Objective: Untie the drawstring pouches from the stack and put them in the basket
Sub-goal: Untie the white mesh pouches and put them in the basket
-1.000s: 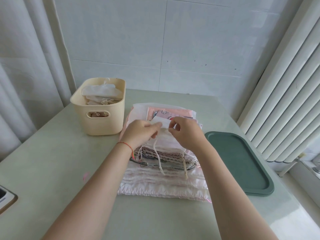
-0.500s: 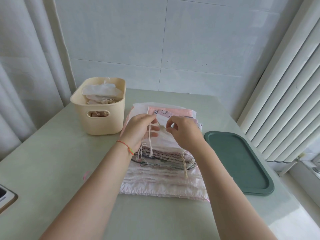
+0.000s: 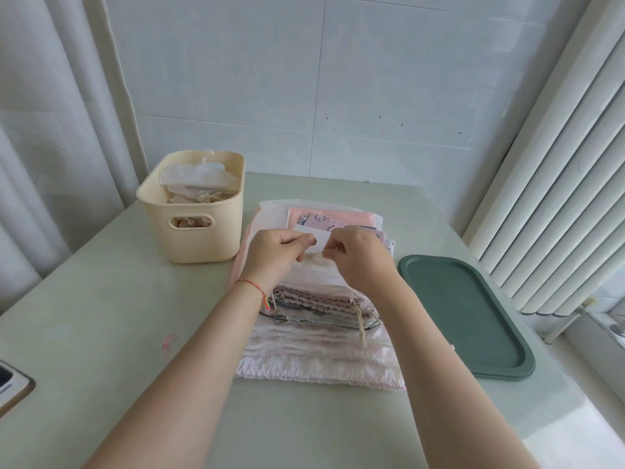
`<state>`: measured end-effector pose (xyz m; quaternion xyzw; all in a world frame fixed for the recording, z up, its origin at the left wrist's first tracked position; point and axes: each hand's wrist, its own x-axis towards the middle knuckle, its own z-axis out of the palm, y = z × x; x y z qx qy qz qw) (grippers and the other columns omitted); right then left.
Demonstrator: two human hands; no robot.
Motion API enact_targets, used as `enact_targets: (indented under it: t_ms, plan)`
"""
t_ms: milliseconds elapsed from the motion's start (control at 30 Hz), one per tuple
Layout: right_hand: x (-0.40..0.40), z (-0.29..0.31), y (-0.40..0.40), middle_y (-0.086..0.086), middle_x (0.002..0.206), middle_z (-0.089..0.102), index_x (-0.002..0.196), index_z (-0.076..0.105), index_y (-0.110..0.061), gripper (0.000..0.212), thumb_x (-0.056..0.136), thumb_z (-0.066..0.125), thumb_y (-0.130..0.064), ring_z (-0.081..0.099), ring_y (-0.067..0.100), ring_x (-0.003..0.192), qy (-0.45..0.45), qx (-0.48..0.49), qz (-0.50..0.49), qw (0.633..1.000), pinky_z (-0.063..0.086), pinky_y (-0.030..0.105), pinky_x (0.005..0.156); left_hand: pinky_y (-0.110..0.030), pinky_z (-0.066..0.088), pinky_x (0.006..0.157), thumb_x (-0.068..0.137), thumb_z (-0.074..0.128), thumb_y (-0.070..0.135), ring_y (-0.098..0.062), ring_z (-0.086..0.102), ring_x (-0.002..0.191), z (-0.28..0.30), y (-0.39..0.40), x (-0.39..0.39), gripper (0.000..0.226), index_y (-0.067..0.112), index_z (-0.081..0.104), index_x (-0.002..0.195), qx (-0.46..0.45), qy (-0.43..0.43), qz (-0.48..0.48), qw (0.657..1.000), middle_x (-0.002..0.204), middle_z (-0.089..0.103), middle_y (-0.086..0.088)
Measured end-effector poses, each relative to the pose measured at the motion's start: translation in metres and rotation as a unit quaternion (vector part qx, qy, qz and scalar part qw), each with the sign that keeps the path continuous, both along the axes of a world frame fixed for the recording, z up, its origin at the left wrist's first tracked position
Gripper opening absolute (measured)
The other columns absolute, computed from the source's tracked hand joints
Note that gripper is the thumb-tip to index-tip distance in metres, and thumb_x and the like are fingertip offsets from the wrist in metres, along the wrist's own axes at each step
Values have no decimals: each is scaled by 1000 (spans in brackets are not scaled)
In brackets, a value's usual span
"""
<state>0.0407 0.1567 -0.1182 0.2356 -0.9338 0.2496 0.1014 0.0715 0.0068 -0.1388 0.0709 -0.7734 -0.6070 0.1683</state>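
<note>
A stack of drawstring pouches (image 3: 318,346) in pink, white and patterned cloth lies flat in the middle of the table. On top of it rests a small white pouch (image 3: 313,235). My left hand (image 3: 275,253) and my right hand (image 3: 360,257) sit close together over it, each pinching the pouch's cream drawstring (image 3: 316,253), which runs short and taut between the fingertips. The cream plastic basket (image 3: 196,231) stands to the left of the stack and holds several white pouches.
A dark green tray (image 3: 463,316) lies right of the stack. White vertical blinds (image 3: 558,184) hang at the right, a curtain (image 3: 50,147) at the left. A device's corner (image 3: 13,387) shows at the lower left edge. A small pink scrap (image 3: 168,343) lies on the table.
My left hand had lifted a cord end up off the stack; now both hands have come back together and hold the drawstring stretched between them on the white pouch.
</note>
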Motion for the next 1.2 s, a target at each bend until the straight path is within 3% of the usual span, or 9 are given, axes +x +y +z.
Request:
enact_targets:
  t_ms: [167, 267, 367, 433, 500, 567, 700, 933, 1200]
  plan:
    - [0, 8, 3, -5, 84, 50, 81, 62, -18, 23, 89, 64, -40, 48, 17, 83, -6, 42, -16, 999, 37, 32, 76, -22, 27, 52, 93, 60, 27, -11, 38, 57, -3, -3, -3, 35, -3, 66, 76, -193, -12, -21, 981, 62, 47, -5]
    - [3, 15, 2, -4, 85, 54, 70, 59, -18, 33, 89, 61, -44, 49, 19, 90, -12, 28, -26, 999, 34, 33, 79, -19, 25, 53, 89, 61, 23, -5, 34, 54, -5, -4, 0, 26, 0, 58, 75, -233, -26, -73, 969, 62, 40, 5]
    - [11, 23, 3, 2, 73, 51, 74, 63, 0, 39, 91, 62, -36, 45, 13, 69, -115, -160, 28, 980, 33, 28, 63, -15, 30, 52, 89, 66, 28, -3, 40, 52, -4, -2, 3, 25, 12, 64, 70, -254, -29, -83, 963, 56, 45, 9]
    - [17, 29, 3, -2, 78, 59, 88, 72, -16, 23, 95, 58, -33, 50, 10, 69, -178, -315, 83, 929, 39, 24, 66, -21, 30, 54, 93, 61, 31, -8, 40, 52, -1, -1, 3, 34, 11, 62, 65, -264, -28, -75, 961, 54, 47, 6]
    - [15, 27, 4, -8, 99, 65, 111, 66, -41, 21, 97, 54, -32, 60, 11, 93, -209, -399, 117, 885, 46, 27, 84, -20, 35, 58, 96, 56, 29, -5, 48, 55, 2, -1, 2, 31, 12, 71, 75, -221, -34, -72, 972, 59, 56, 7]
    - [9, 21, 4, -6, 102, 67, 117, 61, -46, 30, 95, 57, -26, 64, 14, 97, -177, -377, 100, 904, 49, 28, 82, -16, 36, 54, 95, 56, 22, -2, 49, 50, 4, -1, 3, 25, 13, 75, 82, -119, -46, -66, 990, 60, 60, 8]
    - [2, 6, 1, -13, 88, 71, 94, 72, -26, 17, 88, 64, -12, 64, 7, 83, -97, -217, 52, 970, 48, 15, 74, -20, 25, 40, 89, 57, 21, -14, 38, 42, 11, -2, 6, 24, 7, 72, 77, 40, -75, -69, 994, 63, 61, -1]
    - [1, 1, -1, -16, 82, 69, 87, 70, -28, 12, 84, 71, -16, 62, 3, 78, -75, -158, 75, 982, 47, 13, 73, -21, 20, 41, 92, 52, 22, -15, 40, 43, 14, -4, 8, 24, 10, 67, 77, 40, -105, -87, 990, 65, 64, -3]
    - [1, 5, 4, -4, 82, 69, 84, 68, -23, 10, 84, 70, -13, 62, 14, 80, -56, -112, 96, 987, 51, 27, 76, -23, 27, 45, 88, 57, 25, -16, 43, 49, 14, -4, 10, 32, -3, 71, 84, 6, -123, -105, 987, 66, 66, -2]
